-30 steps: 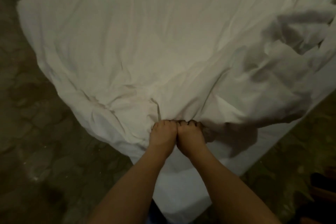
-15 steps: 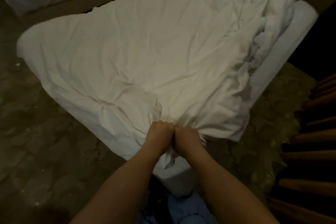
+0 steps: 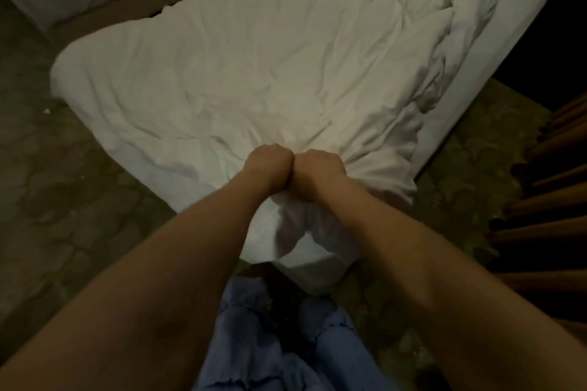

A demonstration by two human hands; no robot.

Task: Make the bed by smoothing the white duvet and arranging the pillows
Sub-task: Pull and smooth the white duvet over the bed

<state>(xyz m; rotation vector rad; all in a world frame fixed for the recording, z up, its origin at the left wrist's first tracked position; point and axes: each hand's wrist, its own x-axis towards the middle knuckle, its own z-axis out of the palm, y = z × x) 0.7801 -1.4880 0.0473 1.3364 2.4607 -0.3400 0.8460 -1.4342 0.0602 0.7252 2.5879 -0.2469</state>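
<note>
The white duvet (image 3: 270, 73) lies rumpled across the bed (image 3: 495, 51), one corner bunched at the near end. It looks light, soft and floppy, so I'd hold it at the corner or hem, hands well apart. Both fists sit touching there: the left hand (image 3: 270, 163) and right hand (image 3: 319, 168) each clench gathered fabric. No pillow shows.

Both your bare forearms reach forward and converge near frame centre. Your left hand (image 3: 270, 162) and right hand (image 3: 319, 168) sit knuckle to knuckle, touching. Backs of both hands face up, fingers curled under, each gripping bunched fabric of the duvet (image 3: 270, 73). Fingertips are hidden. Wrists roughly level.
</note>
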